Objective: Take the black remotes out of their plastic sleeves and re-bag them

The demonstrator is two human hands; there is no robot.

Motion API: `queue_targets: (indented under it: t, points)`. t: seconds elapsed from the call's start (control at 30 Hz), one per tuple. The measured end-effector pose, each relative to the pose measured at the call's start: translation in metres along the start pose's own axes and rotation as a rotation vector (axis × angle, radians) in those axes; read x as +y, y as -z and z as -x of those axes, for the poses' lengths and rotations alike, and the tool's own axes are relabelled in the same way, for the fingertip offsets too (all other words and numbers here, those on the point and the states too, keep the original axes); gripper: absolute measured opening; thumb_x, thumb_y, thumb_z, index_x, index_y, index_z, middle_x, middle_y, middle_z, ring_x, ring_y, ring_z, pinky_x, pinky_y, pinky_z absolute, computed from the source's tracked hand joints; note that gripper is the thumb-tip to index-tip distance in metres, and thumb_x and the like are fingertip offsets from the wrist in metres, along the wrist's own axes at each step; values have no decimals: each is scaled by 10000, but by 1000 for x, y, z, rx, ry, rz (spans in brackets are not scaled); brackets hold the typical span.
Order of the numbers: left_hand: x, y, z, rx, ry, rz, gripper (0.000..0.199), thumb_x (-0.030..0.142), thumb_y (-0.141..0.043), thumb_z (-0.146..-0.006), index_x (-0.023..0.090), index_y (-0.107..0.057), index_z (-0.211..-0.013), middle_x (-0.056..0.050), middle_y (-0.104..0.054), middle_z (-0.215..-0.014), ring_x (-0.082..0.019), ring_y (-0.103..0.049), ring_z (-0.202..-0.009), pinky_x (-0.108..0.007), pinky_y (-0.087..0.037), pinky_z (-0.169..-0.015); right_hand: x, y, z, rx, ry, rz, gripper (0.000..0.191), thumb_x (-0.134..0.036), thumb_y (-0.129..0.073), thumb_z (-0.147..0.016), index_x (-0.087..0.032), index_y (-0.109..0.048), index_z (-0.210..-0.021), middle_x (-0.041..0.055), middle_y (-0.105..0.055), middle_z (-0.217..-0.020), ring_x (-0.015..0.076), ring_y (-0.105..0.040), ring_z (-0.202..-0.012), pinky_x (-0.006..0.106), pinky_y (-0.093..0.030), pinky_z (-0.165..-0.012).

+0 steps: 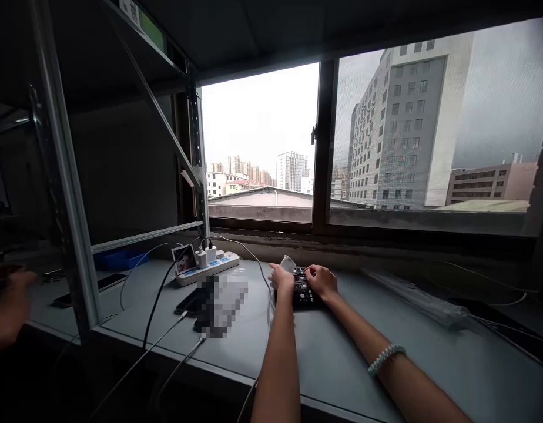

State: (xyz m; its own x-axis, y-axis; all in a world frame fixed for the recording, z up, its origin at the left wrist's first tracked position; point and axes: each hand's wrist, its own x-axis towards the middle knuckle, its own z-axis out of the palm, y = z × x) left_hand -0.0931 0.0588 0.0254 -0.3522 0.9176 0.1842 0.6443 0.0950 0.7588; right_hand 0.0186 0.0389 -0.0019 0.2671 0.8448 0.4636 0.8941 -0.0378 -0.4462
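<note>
A black tray-like panel [303, 292] with rows of small pale rounded shapes lies on the grey table, between and under my hands. My left hand [282, 279] is at its left edge, fingers closed at the base of a crumpled white cloth-like piece [288, 263] that sticks up past them. Over the panel's upper right, my right hand [322, 281] has its fingertips pinched together. Whatever is between those fingertips is too small or hidden to make out. A pale coiled band [386, 359] circles my right forearm.
A white power strip [208, 268] with plugged-in chargers stands at the back left. Dark phones [196, 298], partly blurred out, lie before it on cables. Clear plastic wrap [412, 296] lies right. A metal shelf post [71, 176] rises left, with another person's hand [11, 302] beyond it.
</note>
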Motion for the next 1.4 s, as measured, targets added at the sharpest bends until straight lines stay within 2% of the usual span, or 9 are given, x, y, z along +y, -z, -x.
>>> queue_targets:
  t: [0.13, 0.27, 0.4, 0.63, 0.8, 0.93, 1.07, 1.13, 1.4]
  points:
    - [8, 9, 11, 128, -206, -43, 258, 99, -376, -834, 163, -620, -886, -121, -657, -928, -275, -545, -1006, -424, -388, -851, -8, 4, 5, 31, 9, 101, 313, -333, -377, -870, -245, -672, -931, 62, -699, -867, 198, -641, -815, 260, -404, -665]
    - [22, 15, 22, 445, -607, 7, 324, 125, -306, -892, 208, -575, -1052, -97, -616, -1009, -235, -530, -982, -389, -351, -853, -10, 5, 3, 15, -7, 69, 312, -322, -373, -873, -256, -668, -949, 63, -701, -883, 209, -642, -834, 272, -410, -672]
    - [30, 12, 28, 450, -939, 70, 277, 128, -366, -893, 250, -578, -1022, -47, -628, -938, -186, -564, -897, -351, -342, -837, -3, 21, 1, 55, -110, -124, 304, -320, -385, -860, -296, -657, -994, 8, -701, -925, 182, -633, -874, 252, -414, -676]
    - [54, 25, 50, 802, -680, 442, 283, 124, -340, -874, 194, -553, -1046, -94, -561, -1130, -218, -502, -1091, -389, -288, -900, 54, 87, 4, -36, -153, 101, 188, -318, -564, -728, -273, -699, -852, 28, -689, -923, 219, -614, -915, 294, -417, -743]
    - [65, 21, 81, 511, -1040, 261, 307, 86, -409, -823, 252, -610, -986, -53, -510, -1227, -239, -354, -1273, -386, -234, -973, 137, 121, 20, -28, -286, 307, 431, -210, -646, -657, -216, -620, -1087, 114, -587, -1138, 271, -535, -1063, 372, -402, -826]
    - [62, -10, 103, -10, -1420, -31, 233, 116, -465, -823, 262, -614, -927, -32, -548, -1158, -183, -500, -1118, -313, -295, -950, 175, 131, 34, -75, -420, 310, 506, -216, -661, -644, -187, -581, -1143, 155, -562, -1147, 315, -510, -1079, 440, -384, -841]
    - [53, -38, 119, -498, -1452, -317, 119, 140, -548, -755, 219, -593, -832, -32, -579, -1033, -160, -573, -905, -279, -344, -889, 174, 131, 41, -47, -406, 285, 441, -237, -639, -666, -197, -600, -1103, 136, -569, -1117, 300, -517, -1062, 424, -368, -851]
    - [52, -40, 119, -516, -1367, -350, 119, 135, -527, -757, 211, -571, -837, -36, -589, -1007, -164, -574, -904, -288, -323, -910, 166, 129, 42, -5, -296, 277, 387, -247, -630, -678, -209, -619, -1063, 111, -572, -1109, 278, -518, -1055, 408, -345, -880]
    - [61, -11, 81, -5, -864, -152, 203, 161, -345, -889, 191, -458, -1054, -4, -633, -736, -159, -608, -746, -293, -308, -874, 118, 97, 45, -122, 190, -56, 274, -251, -507, -814, -234, -641, -1053, 51, -602, -1140, 197, -533, -1053, 357, -327, -924]
